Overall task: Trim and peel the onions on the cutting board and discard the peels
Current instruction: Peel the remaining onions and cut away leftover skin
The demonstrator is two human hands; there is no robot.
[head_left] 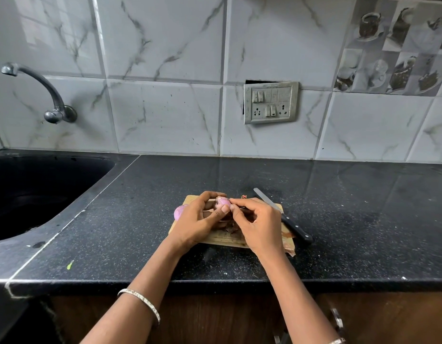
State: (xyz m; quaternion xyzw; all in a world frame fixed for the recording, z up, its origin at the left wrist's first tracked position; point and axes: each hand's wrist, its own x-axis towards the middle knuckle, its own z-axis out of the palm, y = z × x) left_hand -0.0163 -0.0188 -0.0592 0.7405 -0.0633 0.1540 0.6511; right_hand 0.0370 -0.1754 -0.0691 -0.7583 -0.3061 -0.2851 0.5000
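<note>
Black speckled stone makes up the surface [339, 219], backed by a wall of grey-veined white tiles [165, 115] with a switch panel [271, 102] at about one o'clock from the cutting board [215, 239]. A dark sink [28, 184] is sunk into the surface at nine o'clock, with a curved metal tap [48, 95] on the wall above it. The wooden board lies near the front edge, in the middle of the view. Above it the left hand [200, 220] holds a partly peeled onion [221, 202], its grip wrapped round the bulb with the thumb pressed on the pale purple flesh. The right hand [258, 223] meets it from three o'clock, its grip a pinch of thumb and forefinger on the onion's skin at the bulb's right side, the other fingers curled. A second onion [178, 211], pink and smooth, sits at the board's nine o'clock edge, half hidden behind the left hand. Dry brown peels [289, 247] lie on the board below the hands and at its five o'clock corner. A knife [282, 216] with a black handle rests across the board's three o'clock side, its blade pointing to eleven o'clock. A silver bangle [140, 300] circles the left forearm.
</note>
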